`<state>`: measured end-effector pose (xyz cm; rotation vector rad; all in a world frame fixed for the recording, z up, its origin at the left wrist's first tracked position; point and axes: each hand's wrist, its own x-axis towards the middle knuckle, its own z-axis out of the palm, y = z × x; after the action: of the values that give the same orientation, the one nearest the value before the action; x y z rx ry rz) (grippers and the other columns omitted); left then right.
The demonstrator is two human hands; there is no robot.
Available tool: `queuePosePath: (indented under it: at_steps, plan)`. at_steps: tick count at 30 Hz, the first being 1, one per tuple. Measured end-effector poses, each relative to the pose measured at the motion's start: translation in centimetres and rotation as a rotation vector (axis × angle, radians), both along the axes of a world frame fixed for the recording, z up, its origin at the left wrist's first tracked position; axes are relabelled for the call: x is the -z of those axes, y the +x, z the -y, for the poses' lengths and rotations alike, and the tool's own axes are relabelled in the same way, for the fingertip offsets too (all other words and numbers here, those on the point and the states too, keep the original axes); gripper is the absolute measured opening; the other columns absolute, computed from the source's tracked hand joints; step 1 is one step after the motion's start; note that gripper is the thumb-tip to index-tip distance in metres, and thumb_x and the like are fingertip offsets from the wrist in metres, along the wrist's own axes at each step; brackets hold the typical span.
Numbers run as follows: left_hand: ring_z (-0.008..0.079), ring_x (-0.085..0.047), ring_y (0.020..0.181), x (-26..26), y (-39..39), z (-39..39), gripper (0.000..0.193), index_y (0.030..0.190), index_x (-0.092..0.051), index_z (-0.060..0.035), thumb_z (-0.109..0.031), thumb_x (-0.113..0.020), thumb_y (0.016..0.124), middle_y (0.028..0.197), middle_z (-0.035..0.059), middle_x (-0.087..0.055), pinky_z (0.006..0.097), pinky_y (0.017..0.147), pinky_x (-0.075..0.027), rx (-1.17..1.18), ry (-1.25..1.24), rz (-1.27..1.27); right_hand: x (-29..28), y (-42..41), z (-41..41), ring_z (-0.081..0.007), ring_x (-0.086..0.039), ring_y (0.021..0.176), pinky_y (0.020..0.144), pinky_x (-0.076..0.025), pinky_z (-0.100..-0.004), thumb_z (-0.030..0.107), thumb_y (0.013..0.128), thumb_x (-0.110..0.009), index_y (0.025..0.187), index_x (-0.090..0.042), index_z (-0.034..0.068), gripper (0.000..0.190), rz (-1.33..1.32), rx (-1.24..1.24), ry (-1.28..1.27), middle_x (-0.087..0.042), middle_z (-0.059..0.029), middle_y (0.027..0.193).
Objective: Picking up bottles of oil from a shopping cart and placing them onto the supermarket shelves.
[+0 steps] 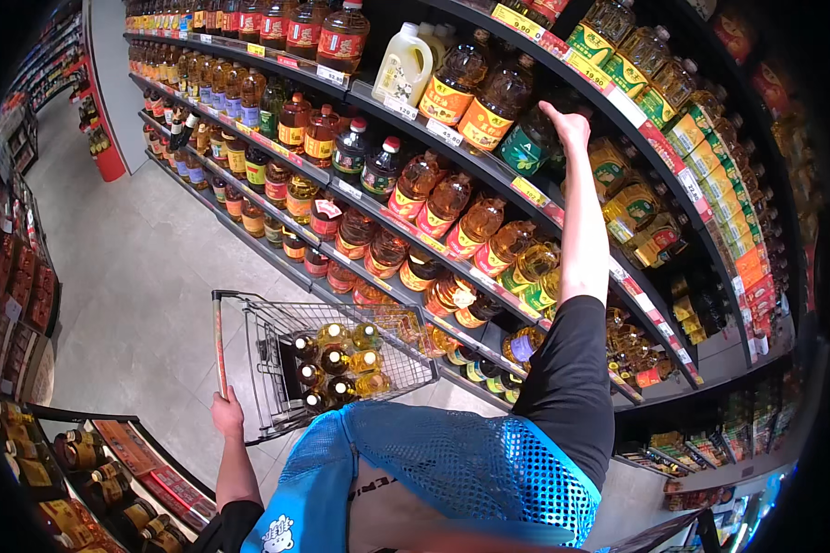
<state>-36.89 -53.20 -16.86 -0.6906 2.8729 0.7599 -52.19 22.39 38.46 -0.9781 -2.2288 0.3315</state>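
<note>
My left hand is closed around the lower end of the handle of a wire shopping cart. Several capped oil bottles stand upright in the cart. Stretched out to the upper shelf, my right hand is beside a dark bottle with a green label; its thumb points toward the bottle's upper part. The other fingers are partly hidden in shadow, so whether they grip anything cannot be told. Left of that bottle stand large oil bottles with orange labels and a pale jug with a handle.
Curved shelves of oil bottles run along the cart's far side, edged with price tags. Behind on the left are low display bins and stacked goods. A tiled floor stretches along the aisle.
</note>
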Motion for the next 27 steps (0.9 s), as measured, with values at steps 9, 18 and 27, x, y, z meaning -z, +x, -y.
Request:
queuePosePath:
  at_steps: [9,18,27]
  plan:
    - [0.0434,-0.064,0.076,0.7,0.2,0.4,0.046,0.090,-0.059,-0.0016,-0.047,-0.053,0.093,0.078,0.0232,-0.066,0.0525,0.066,-0.049,0.004,0.046,-0.020,9.2,10.6,4.6,-0.0252,-0.062,0.108,0.097,-0.048,-0.0358,0.037,0.059,-0.091,0.127,-0.055,0.004,0.084,-0.667,-0.267,0.233,-0.064,-0.0152,0.117]
    - [0.0449,-0.063,0.081,0.6,-1.8,0.3,0.052,0.088,-0.058,-0.0018,-0.053,-0.051,0.092,0.082,0.0244,-0.066,0.0534,0.069,-0.048,0.010,0.041,0.016,18.9,21.5,17.4,-0.0397,-0.050,0.121,0.104,-0.041,-0.0542,0.022,0.067,-0.089,0.143,-0.033,0.016,0.095,-0.499,-0.709,0.819,-0.048,-0.0212,0.135]
    - [0.0399,-0.064,0.073,4.9,-2.9,2.7,0.052,0.103,-0.056,-0.0014,-0.052,-0.054,0.092,0.075,0.0219,-0.065,0.0490,0.065,-0.048,0.022,0.101,0.049,40.3,20.9,21.6,-0.0231,-0.067,0.095,0.088,-0.052,-0.0350,0.022,0.059,-0.089,0.115,-0.059,0.001,0.067,0.143,-0.599,-0.575,-0.069,-0.0131,0.102]
